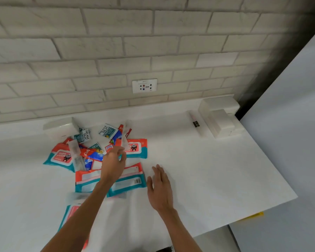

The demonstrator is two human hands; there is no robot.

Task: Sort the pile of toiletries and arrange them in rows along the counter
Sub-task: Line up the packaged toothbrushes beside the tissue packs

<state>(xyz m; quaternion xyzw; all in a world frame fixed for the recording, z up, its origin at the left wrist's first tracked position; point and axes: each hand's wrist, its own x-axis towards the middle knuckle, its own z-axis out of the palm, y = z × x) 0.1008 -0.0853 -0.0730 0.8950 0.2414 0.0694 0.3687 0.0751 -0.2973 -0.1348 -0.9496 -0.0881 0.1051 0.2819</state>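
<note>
We judge sorting barely begun: the pile (96, 153) lies jumbled, no rows yet. Our left hand (113, 166) curls into it, grip unclear; right hand (160, 190), four o'clock, spread, empty.

White counter (207, 160), pale wall (116, 42), perhaps brick.

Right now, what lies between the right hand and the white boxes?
Nothing: between the right hand and the white boxes the counter is bare, per the head view.

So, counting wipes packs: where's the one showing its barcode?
Head view, centre: that wipes pack lies at the pile's near edge, under the left arm, beside the right hand.
</note>
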